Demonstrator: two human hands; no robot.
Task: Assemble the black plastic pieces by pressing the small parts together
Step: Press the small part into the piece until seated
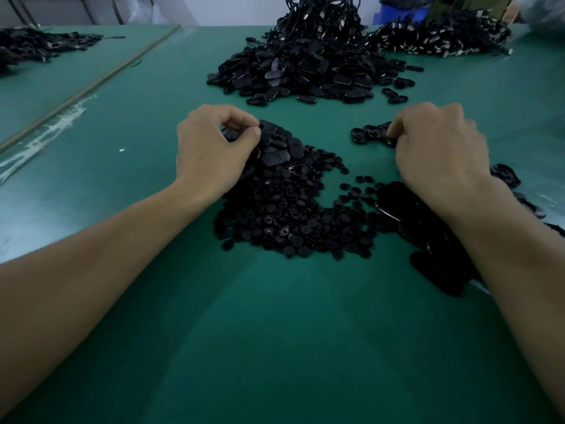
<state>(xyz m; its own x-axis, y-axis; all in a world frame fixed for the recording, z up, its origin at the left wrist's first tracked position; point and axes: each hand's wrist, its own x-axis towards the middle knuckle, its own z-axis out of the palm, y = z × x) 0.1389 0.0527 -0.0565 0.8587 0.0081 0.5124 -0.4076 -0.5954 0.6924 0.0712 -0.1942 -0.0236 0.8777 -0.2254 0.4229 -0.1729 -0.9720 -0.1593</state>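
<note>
A heap of small round black plastic parts [290, 215] lies on the green table [275, 332] between my forearms, with flat oval black pieces [281, 145] at its far end. My left hand [211, 148] rests on that far end, thumb and fingers pinched on a black oval piece [232, 134]. My right hand [440, 151] is curled, its fingertips on black figure-eight pieces [368, 134] lying on the table. More dark pieces [428, 234] lie under my right wrist.
A large pile of black oval pieces [299, 75] sits further back in the middle, with corded parts [321, 22] heaped behind it and another pile [440, 35] at the back right. A dark pile [36, 45] lies at the far left beyond a table seam [91, 87].
</note>
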